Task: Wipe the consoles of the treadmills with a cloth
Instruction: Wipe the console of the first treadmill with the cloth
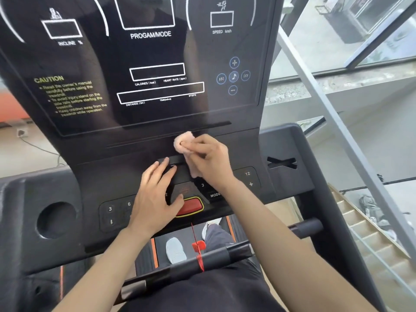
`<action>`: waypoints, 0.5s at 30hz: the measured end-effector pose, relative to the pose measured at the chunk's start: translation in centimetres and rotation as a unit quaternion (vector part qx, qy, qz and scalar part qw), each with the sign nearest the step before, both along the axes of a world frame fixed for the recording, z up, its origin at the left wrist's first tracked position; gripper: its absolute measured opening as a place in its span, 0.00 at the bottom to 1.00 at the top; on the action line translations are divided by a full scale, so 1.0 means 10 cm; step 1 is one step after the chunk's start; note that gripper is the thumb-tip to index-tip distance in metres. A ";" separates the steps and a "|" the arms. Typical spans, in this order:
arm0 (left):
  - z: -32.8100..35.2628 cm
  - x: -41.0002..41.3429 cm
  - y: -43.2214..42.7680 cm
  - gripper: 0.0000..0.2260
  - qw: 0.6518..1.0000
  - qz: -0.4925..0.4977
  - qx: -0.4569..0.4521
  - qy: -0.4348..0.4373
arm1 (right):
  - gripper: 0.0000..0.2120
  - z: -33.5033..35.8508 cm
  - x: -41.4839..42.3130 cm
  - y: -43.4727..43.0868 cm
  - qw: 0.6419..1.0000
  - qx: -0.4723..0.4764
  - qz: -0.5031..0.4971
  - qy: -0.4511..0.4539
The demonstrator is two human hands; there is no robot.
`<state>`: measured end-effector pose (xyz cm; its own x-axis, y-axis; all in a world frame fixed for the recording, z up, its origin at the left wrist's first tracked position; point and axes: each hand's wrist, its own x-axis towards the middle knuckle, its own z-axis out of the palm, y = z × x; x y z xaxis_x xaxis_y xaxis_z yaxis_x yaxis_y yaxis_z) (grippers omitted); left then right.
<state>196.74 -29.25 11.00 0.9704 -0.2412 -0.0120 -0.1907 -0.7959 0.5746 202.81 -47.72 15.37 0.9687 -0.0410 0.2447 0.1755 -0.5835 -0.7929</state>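
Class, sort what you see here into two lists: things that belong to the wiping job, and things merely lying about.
Belonging to the job:
pink cloth
right hand
left hand
treadmill console

Just lying about:
red safety clip
staircase
cup holder

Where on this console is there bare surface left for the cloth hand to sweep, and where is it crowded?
Free: the display panel above, and the ledge left of the pink cloth. Crowded: the centre, where the right hand holds the cloth and the left hand covers keys beside the red button.
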 end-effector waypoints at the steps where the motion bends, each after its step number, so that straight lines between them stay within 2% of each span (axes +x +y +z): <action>1: 0.00 -0.01 0.04 0.30 1.000 0.002 -0.011 0.000 | 0.10 0.04 -0.04 0.01 1.000 0.010 0.018 0.009; 4: 0.03 -0.10 0.18 0.28 0.999 0.028 -0.037 -0.010 | 0.11 0.11 -0.30 -0.11 0.999 0.029 0.015 0.002; 10: 0.08 -0.42 0.39 0.25 0.997 0.036 -0.067 -0.025 | 0.09 0.07 -1.10 -0.38 0.995 0.030 -0.005 0.097; 15: 0.09 -0.81 0.46 0.22 0.996 0.046 -0.070 -0.034 | 0.12 -0.02 -1.49 -0.49 0.986 0.037 -0.067 0.147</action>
